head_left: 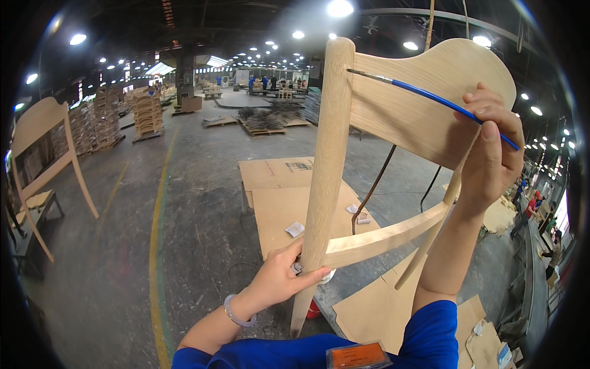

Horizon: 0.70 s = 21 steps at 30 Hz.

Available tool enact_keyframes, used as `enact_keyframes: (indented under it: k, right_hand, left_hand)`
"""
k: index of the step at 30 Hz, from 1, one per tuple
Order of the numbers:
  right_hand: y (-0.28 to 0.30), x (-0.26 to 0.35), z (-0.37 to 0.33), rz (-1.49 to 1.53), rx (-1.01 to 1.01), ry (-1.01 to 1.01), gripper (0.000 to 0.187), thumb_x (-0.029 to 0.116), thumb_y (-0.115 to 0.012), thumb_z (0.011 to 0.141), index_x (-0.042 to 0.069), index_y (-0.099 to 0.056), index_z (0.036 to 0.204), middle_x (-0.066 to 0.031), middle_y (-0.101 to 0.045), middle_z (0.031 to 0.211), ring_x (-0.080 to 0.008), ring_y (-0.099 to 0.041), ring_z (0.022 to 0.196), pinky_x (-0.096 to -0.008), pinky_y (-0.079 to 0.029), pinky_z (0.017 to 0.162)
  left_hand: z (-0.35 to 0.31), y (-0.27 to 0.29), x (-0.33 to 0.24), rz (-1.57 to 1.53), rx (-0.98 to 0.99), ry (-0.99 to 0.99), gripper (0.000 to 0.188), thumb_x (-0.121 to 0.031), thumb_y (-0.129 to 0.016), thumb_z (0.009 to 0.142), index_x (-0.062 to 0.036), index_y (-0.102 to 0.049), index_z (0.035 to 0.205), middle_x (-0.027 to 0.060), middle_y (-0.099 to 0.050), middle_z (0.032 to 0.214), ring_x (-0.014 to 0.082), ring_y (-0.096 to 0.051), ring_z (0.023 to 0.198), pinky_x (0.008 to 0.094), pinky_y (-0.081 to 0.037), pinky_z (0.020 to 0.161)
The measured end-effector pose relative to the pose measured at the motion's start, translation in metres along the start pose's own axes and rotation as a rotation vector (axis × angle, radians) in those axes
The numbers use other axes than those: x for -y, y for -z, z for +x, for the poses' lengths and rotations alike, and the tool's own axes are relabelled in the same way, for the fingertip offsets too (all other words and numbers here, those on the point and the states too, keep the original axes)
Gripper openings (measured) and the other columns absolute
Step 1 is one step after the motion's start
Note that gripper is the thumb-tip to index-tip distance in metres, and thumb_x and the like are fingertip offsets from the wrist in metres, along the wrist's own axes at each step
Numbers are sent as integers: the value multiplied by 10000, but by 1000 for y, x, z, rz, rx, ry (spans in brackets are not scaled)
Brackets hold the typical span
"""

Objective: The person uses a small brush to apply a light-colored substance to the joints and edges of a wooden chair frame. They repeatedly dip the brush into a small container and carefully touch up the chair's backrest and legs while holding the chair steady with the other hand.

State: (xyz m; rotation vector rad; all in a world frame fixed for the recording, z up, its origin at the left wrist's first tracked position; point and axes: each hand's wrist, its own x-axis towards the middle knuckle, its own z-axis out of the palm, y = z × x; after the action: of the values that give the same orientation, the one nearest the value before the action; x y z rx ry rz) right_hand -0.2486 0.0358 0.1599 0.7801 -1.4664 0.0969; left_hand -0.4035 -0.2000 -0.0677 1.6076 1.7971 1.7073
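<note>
In front of me stands a pale wooden chair-back frame, tilted, with a round post (330, 141), a curved back panel (399, 117) and a lower rail (387, 238). My left hand (279, 273) grips the near post low down, its thumb across the front by the rail joint. Between the thumb and fingers of my right hand (495, 144) is a thin paintbrush (430, 96) with a blue handle. The brush tip lies at the seam where the panel meets the top of the post. The far post is partly hidden behind my right forearm.
Cardboard (270, 200) covers the worktable below, with small white paper scraps (295, 229) on it. Another chair-back frame (46, 132) stands at the left. Stacked wooden parts (147, 117) stand farther back. People (530, 206) are along a long bench at the right.
</note>
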Motion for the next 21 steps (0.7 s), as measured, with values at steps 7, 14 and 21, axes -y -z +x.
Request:
enact_keyframes:
  k: [7,14,21]
  right_hand:
    - [-12,-12,-11,63,-65,-3,132,78,-627,978,-17,-700,1035,-162,-743,993,-300,-683,1069,-566,-376,1156]
    - [-20,-20,-13,43,-79,50,130,68,-619,976,-19,-701,1028,-161,-743,987,-299,-688,1044,-568,-374,1160]
    - [-25,-23,-14,18,-77,71,130,61,-622,970,-20,-711,1019,-161,-747,970,-302,-692,1042,-573,-384,1151]
  left_hand:
    - [-1,3,1,24,-56,-1,550,-266,-828,897,70,-631,1285,182,-766,1066,222,-754,952,337,-588,828]
    - [-1,4,7,42,-106,-59,515,-259,-833,890,63,-649,1248,165,-771,1035,202,-758,891,312,-591,772]
    - [0,6,8,48,-87,-16,529,-270,-827,892,57,-643,1263,164,-771,1044,202,-759,901,314,-593,784]
